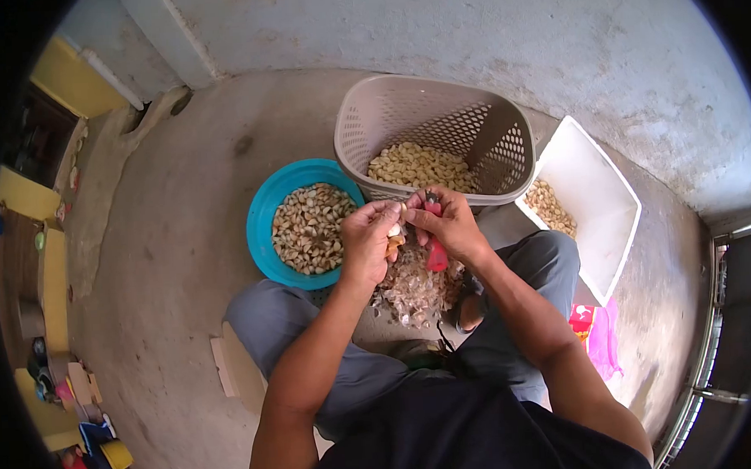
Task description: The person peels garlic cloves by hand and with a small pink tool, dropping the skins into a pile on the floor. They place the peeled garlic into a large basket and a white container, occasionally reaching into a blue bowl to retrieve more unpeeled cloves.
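Observation:
My left hand (369, 241) is closed around garlic cloves (394, 230), a pale one showing at the fingertips and a brownish piece below it. Close beside it, my right hand (448, 224) grips a small knife (436, 255) by its red handle. The blade is mostly hidden by my fingers. The thumb and fingertips of both hands meet at the clove. Beneath them lies a heap of papery garlic skins (420, 289) between my legs. A turquoise basin (259, 225) of cloves with skins on stands to the left.
Past my hands stands a tall taupe basket (403, 95) with peeled cloves (418, 165) inside. A white box (602, 199) at the right holds more cloves (550, 207). A pink bag (604, 339) lies behind my right knee. The wall (484, 28) rises behind the basket.

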A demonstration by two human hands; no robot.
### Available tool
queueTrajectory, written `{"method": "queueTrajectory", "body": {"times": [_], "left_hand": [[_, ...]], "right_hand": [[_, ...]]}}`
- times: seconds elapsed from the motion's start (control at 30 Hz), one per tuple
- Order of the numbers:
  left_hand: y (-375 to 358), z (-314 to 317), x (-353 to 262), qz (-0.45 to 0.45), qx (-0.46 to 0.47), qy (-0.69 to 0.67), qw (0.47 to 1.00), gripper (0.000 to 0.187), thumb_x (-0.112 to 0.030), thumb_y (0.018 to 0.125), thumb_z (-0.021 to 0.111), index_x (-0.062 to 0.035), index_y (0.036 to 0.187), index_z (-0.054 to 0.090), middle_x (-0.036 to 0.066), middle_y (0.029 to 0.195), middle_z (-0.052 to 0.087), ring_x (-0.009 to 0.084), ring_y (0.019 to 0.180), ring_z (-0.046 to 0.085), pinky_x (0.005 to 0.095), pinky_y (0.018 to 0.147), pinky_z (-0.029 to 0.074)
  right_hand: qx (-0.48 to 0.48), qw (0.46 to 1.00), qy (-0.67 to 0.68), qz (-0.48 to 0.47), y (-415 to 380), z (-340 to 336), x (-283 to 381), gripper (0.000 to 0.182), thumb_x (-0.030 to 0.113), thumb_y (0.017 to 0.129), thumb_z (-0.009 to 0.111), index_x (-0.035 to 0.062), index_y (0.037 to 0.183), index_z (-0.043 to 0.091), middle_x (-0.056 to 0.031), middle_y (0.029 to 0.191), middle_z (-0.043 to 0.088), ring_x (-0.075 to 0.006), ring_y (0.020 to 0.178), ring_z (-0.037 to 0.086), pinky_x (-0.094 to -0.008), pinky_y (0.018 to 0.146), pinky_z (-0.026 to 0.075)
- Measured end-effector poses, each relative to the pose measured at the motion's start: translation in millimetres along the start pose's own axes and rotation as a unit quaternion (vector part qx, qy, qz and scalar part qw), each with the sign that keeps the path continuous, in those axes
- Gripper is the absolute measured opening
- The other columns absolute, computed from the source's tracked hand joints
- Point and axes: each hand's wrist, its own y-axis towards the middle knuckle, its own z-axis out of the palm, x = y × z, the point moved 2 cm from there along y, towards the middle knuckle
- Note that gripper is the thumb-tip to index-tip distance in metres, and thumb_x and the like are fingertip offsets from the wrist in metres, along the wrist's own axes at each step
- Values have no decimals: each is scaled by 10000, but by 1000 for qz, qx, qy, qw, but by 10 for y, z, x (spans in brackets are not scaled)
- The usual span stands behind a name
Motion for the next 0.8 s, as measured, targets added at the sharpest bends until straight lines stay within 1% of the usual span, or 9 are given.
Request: {"method": "queueTrajectory", "body": {"times": [0.1, 0.23, 0.33, 0.43, 0.53, 0.63, 0.7, 0.73, 0.8], "left_hand": [[-18, 11, -25, 19, -3, 37, 999, 220, -178, 959, 723, 30, 1020, 689, 32, 764, 647, 65, 527, 573, 200, 353, 384], [-39, 30, -34, 36, 12, 72, 997, 254, -197, 955, 734, 42, 1035, 699, 34, 761, 648, 60, 515, 563, 199, 348, 382], [-31, 32, -48, 35, 22, 92, 995, 258, -189, 952, 738, 47, 1049, 699, 49, 776, 659, 67, 521, 575, 201, 343, 382], [-25, 37, -27, 34, 22, 109, 993, 243, -162, 943, 745, 53, 1045, 697, 67, 783, 663, 83, 535, 593, 207, 341, 388], [-8, 15, -12, 37, 33, 117, 992, 211, -140, 940, 737, 58, 1005, 705, 72, 783, 666, 83, 530, 590, 208, 337, 385], [9, -19, -26, 43, 50, 150, 987, 185, -119, 940, 711, 61, 983, 708, 74, 776, 669, 78, 521, 582, 209, 337, 381], [31, -41, -15, 43, 52, 182, 981, 176, -105, 937, 690, 65, 981, 707, 75, 770, 670, 72, 515, 574, 209, 334, 376], [45, -54, 3, 53, 53, 193, 978, 173, -105, 935, 672, 59, 972, 710, 63, 752, 669, 64, 505, 553, 217, 355, 374], [66, -67, 7, 103, 61, 241, 963, 168, -109, 936, 674, 52, 967, 712, 54, 744, 669, 64, 500, 540, 223, 375, 376]], "right_hand": [[-6, 1000, -3, -12, 14, 6, -10, 134, 65, 952, 714, 1, 1036, 632, -24, 768, 666, -63, 571, 577, -212, 484, 440], [-32, 999, -30, -10, -50, 22, 77, 148, 54, 943, 711, -15, 1056, 645, -29, 792, 678, -66, 595, 579, -229, 508, 444], [-37, 982, -170, -76, 0, -52, 4, 165, 35, 914, 722, -20, 1059, 665, -36, 783, 669, -80, 636, 592, -260, 556, 464], [-39, 963, -251, -92, -18, -67, 26, 188, 10, 877, 728, -19, 1055, 679, -83, 816, 672, -136, 698, 626, -298, 628, 492], [-31, 929, -300, -214, -23, -58, 36, 196, -10, 876, 716, -13, 1069, 682, -83, 908, 698, -144, 754, 639, -300, 671, 509], [-12, 928, -295, -226, -63, -48, 64, 206, -35, 850, 675, -28, 1056, 673, -200, 989, 681, -336, 881, 682, -383, 774, 532], [6, 917, -326, -231, -71, -46, 105, 201, -42, 859, 655, -35, 1059, 662, -211, 996, 675, -381, 925, 674, -411, 804, 532], [16, 910, -342, -233, -74, -45, 114, 198, -45, 863, 646, -38, 1060, 657, -217, 1000, 672, -404, 947, 670, -425, 819, 533], [24, 904, -357, -234, -82, -46, 111, 191, -42, 872, 641, -42, 1063, 646, -222, 1011, 665, -422, 962, 661, -442, 829, 532]]}}
